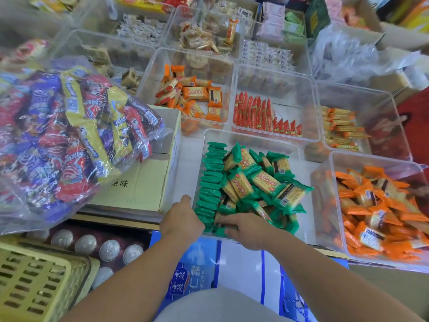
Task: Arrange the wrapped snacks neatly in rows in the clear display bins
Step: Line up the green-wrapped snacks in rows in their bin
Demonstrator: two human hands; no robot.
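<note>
At the bin (254,135) front, our left hand (182,220) and right hand (248,231) lay straight fingers (228,221) on packets (267,180), probably light, slippery; pinch the sides.

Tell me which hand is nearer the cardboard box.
Left. The left hand is at the bin's near left corner, beside the cardboard box; the right hand is further right, over the green packs.

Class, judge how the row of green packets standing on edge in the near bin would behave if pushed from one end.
The row would probably topple like dominoes: packets stand on edge, propped by neighbours and the bin wall. Each is likely light yet stiff, as the loose packets show flat crackers. Glossy wrappers may slide.
</note>
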